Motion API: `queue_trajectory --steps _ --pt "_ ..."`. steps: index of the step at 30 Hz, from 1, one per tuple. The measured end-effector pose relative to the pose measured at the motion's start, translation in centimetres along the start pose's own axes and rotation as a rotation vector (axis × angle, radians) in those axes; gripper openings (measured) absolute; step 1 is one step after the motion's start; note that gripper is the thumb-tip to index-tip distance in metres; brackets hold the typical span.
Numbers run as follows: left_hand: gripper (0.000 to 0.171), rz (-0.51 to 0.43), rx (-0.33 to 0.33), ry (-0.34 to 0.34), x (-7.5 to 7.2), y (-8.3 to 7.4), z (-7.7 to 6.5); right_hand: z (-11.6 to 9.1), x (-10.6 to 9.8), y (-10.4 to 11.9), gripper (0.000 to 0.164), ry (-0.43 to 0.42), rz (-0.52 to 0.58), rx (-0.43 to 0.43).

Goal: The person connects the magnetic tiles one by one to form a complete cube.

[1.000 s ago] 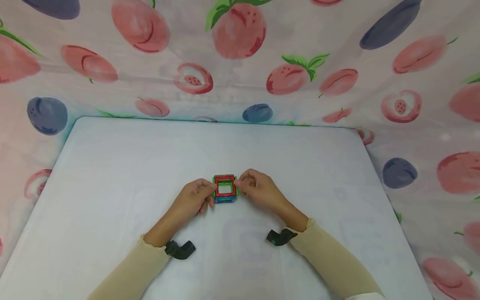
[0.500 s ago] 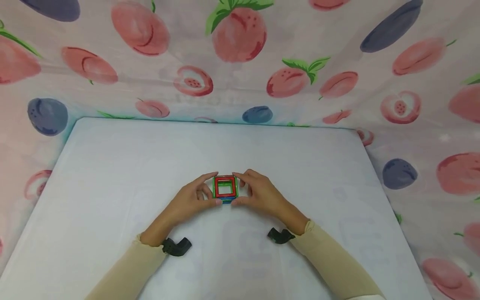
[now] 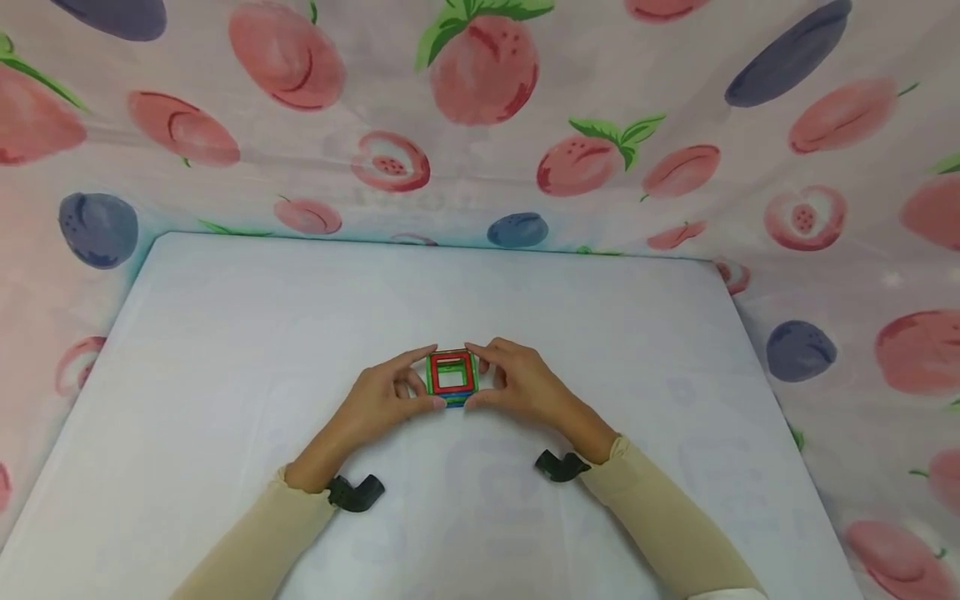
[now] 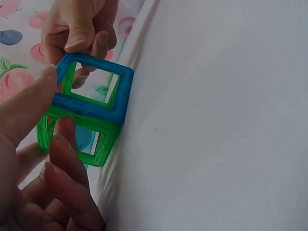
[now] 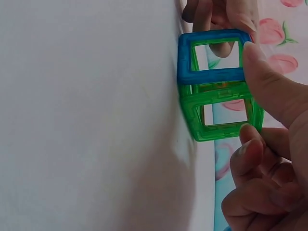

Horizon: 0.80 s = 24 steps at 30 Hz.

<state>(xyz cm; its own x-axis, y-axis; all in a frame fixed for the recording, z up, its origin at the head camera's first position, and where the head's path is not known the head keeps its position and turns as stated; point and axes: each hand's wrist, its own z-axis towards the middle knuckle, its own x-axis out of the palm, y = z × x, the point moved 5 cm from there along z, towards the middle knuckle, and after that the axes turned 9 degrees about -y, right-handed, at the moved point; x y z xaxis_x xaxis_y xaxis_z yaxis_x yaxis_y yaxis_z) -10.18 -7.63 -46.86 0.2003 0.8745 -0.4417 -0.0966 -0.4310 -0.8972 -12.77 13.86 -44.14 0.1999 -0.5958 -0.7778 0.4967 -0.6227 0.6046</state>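
Cube point(image 3: 451, 377) sits on table point(image 3: 225, 333), approx. centre, toward the near edge. Open-frame tile build: red frame on top, green sides, blue face toward the person.

L hand point(image 3: 386, 396) is at cube's left side. Thumb and forefinger are spread apart and curled round the cube, thumb tip on the near-left corner, forefinger reaching to the far-left corner. In the L wrist view, thumb point(image 4: 29, 103) presses on the blue frame edge and a finger lies over the green side tile. Remaining fingers are curled below.

R hand point(image 3: 521, 385) is at cube's right side, mirror grip. Thumb is on the near-right corner, forefinger over the far-right corner. In the R wrist view, thumb point(image 5: 269, 91) rests against the blue/green joint and a fingertip touches the green tile's lower corner. Other fingers are folded in toward the palm.

Both hands thus clamp the cube between them. Cube base is in contact w/ the table, as seen in both wrist views.

Beige sleeves point(image 3: 262, 533) reach back from cube to the near table edge, w/ black wrist mounts point(image 3: 356, 492) at the cuffs. Fruit-print cloth point(image 3: 480, 100) hangs behind and to both sides of cube, beyond the table.
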Motion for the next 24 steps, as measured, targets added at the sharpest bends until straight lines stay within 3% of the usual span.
queue_trajectory --steps 5,10,24 --pt "0.076 0.024 0.061 -0.039 -0.22 -0.33 0.02 0.11 -0.04 0.09 0.081 -0.045 0.023 -0.060" --pt "0.077 0.024 0.055 -0.059 -0.39 -0.24 -0.08 0.41 0.09 0.19 0.081 -0.054 0.053 -0.091" --pt "0.074 0.022 0.044 -0.037 0.15 -0.09 -0.02 0.43 0.17 -0.17 0.080 0.001 0.078 0.022"
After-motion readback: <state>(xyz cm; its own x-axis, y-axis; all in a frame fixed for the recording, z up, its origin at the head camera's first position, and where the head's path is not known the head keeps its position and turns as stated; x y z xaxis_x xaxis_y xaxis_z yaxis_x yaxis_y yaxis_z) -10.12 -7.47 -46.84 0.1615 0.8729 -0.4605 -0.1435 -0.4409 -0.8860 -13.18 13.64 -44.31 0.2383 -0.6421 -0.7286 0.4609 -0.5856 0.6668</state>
